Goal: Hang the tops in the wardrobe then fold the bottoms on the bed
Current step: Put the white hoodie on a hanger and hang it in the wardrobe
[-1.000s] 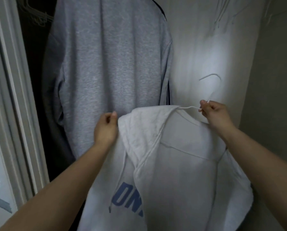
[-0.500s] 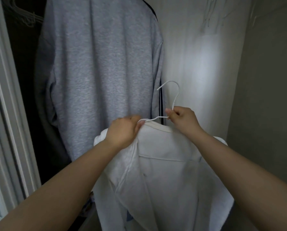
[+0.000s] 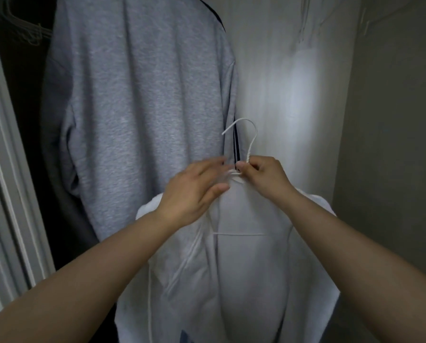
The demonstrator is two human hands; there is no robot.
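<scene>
A grey sweatshirt (image 3: pixel 142 115) hangs in the wardrobe. In front, low, the white hoodie (image 3: pixel 246 268) hangs lengthwise downward. The left hand (image 3: pixel 194 191), fingers loosely spread, touches its collar. The right hand (image 3: pixel 264 174) pinches the hanger (image 3: pixel 250 144) neck, hook up, tip pointing left.

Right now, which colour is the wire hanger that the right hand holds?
White. The wire hanger shows best in the head view, its neck pinched by the right hand.

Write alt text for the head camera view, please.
A right hand pinches a white wire hanger carrying a white hoodie, while the left hand touches its collar. A grey sweatshirt hangs behind in the wardrobe.
</scene>
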